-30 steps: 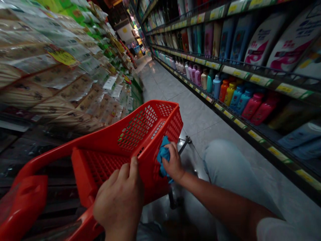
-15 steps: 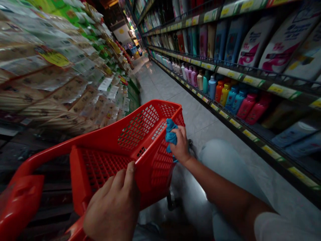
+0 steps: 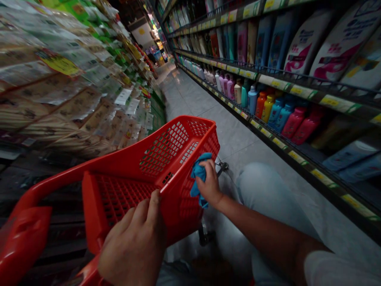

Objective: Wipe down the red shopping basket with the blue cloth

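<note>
A red plastic shopping cart [image 3: 119, 165] with perforated sides stands in front of me, its handle at the lower left. My left hand [image 3: 133, 238] is closed over the near top rim of the basket; the fingertips curl over the edge and are partly hidden. In my right hand [image 3: 210, 184] is a crumpled blue cloth [image 3: 199, 171], pressed against the outer near side of the basket, below the rim. The inside of the basket shows a red grid seat panel and slotted walls.
Shelves [image 3: 268, 79] of shampoo and wash bottles line the right side. Stacked bagged goods [image 3: 59, 95] rise on the left, close to the cart. Grey tiled floor [image 3: 190, 95] runs down the aisle. My bent knee [image 3: 264, 190] is beside my right arm; a cart wheel [image 3: 224, 165] shows nearby.
My right hand has moved down the basket's outer side and slightly back toward me with the blue cloth. The left hand keeps its place on the rim.
</note>
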Motion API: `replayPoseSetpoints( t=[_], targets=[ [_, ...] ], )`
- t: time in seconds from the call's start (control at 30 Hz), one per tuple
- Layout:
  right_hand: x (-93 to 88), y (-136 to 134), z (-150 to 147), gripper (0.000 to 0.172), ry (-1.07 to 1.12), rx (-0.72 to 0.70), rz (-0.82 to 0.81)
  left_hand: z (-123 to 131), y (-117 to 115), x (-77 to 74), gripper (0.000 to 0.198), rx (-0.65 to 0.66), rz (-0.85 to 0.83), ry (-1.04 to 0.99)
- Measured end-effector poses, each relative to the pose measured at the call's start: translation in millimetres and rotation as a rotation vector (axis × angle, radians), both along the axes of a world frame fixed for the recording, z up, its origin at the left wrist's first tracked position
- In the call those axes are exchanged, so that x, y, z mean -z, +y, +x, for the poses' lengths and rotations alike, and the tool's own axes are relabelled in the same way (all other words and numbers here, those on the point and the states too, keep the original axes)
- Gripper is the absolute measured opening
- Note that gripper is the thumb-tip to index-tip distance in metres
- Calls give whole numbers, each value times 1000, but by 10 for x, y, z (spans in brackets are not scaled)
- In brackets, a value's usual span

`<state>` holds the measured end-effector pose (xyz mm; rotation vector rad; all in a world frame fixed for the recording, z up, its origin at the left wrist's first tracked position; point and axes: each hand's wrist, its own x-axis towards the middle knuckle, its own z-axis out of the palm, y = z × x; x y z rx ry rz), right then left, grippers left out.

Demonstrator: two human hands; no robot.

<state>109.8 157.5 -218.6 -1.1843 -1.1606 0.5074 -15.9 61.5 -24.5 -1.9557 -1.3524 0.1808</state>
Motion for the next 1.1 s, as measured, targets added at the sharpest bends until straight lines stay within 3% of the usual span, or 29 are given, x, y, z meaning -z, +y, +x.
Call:
replayPoseSetpoints(
  t=[0.07,0.17,0.23,0.3,0.43,0.5,0.57,0.7,0.77,0.83,0.97,1.03,1.1],
  targets=[
    [-17,380,277,36,53,93,-31,12,2,-4,39,17,6,0],
    [154,753,510,31,186,264,-260,39,6,-9,39,36,23,-6],
    [313,658,412,30,219,308,-343,52,6,-9,39,38,23,-6],
    [427,316,149,32,212,279,-355,56,1,-5,39,25,25,-2],
    [354,-343,-270,37,134,73,-204,28,-21,2,40,-15,14,-8],
    [238,-311,-196,36,72,16,-88,-1,-35,5,40,-13,6,-8],
    [180,-43,27,35,43,67,-40,-35,-51,9,40,4,5,-6],
    [333,461,372,36,145,268,-190,-77,-80,25,38,67,41,-28],
    [460,399,319,32,183,317,-259,-74,-92,26,38,63,47,-39],
    [534,138,142,29,186,318,-281,-62,-104,16,39,46,37,-44],
    [409,-360,-114,32,94,117,-188,-47,-122,-19,39,91,30,-35],
    [301,-322,-10,34,46,66,-93,-46,-127,-33,39,108,39,-30],
    [263,-101,208,32,52,125,-56,-43,-129,-37,39,124,48,-37]
  ],
)
